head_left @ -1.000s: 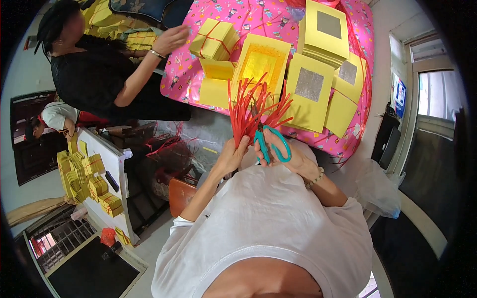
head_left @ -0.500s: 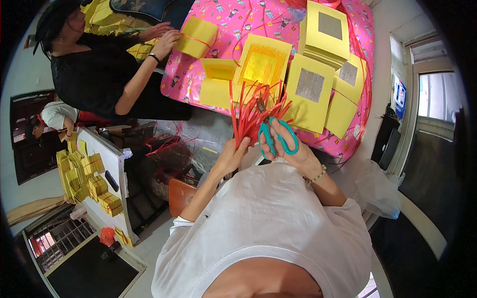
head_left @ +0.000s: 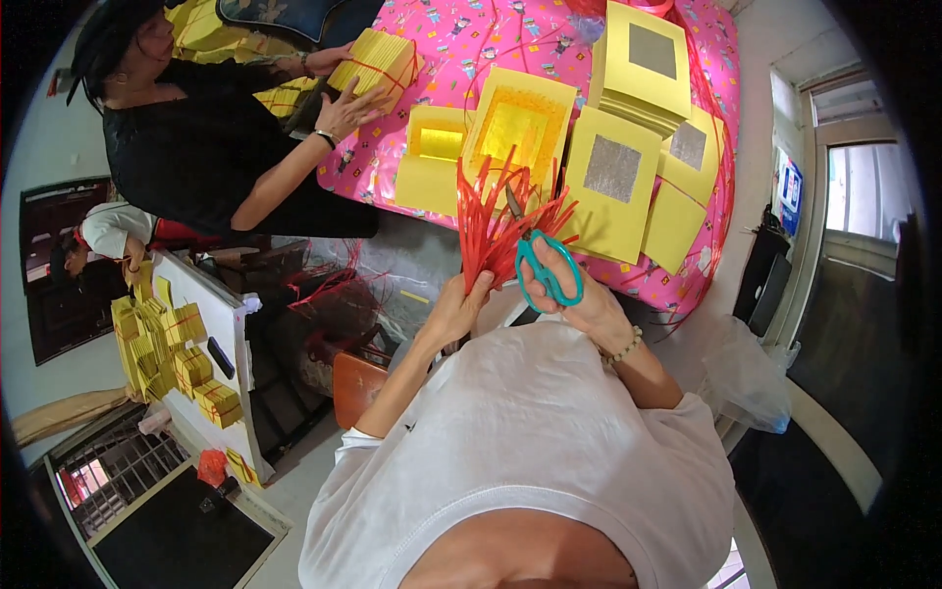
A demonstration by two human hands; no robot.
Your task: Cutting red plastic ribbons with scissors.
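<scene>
The left hand (head_left: pixel 458 308) has its fingers squeezed on a bunch of red strips (head_left: pixel 478 234). The strips stick up and fan out just past those fingers, and some lean over to the right. The right hand (head_left: pixel 581 302) is just beside it, with its fingers in and around the blue-green loops of the scissors (head_left: pixel 535 241). The blades point away from the right fingers, in among the strips. The blades look close together, but strips cover part of them, so I cannot tell for sure.

Past both hands' fingers is the pink bench (head_left: pixel 358 182). A yellow box (head_left: pixel 477 147) is straight ahead of the fingers, and yellow cards (head_left: pixel 601 201) lie ahead and to the right. Well off to the left, another worker's hand (head_left: pixel 345 113) is by a yellow stack (head_left: pixel 378 64).

The blades are near the left fingers, so a slip could nick them. If the left fingers go loose, the thin strips could slide out and fall. Strips that cross and tangle could catch on the blades, or get bent or cut in the wrong spot.
</scene>
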